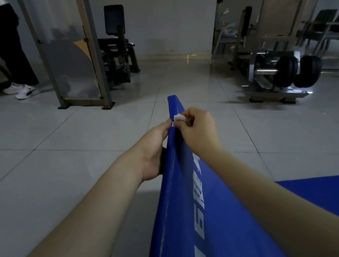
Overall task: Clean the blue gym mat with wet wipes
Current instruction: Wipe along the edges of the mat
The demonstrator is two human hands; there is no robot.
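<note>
Here left hand (156, 150) grips the blue mat (202, 223), fingers hidden; right hand (198, 130) pinches a half-covered wipe (177, 118).

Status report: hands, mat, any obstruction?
Left hand grips raised edge of blue gym mat. Right hand pinches wet wipe against that edge. Weight machine stands off right, apart from mat.

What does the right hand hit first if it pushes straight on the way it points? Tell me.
The raised edge of the blue gym mat: the right hand pinches the wet wipe right against it, pointing left. Just beyond, the left hand grips that edge; the depth between them is unclear.
</note>
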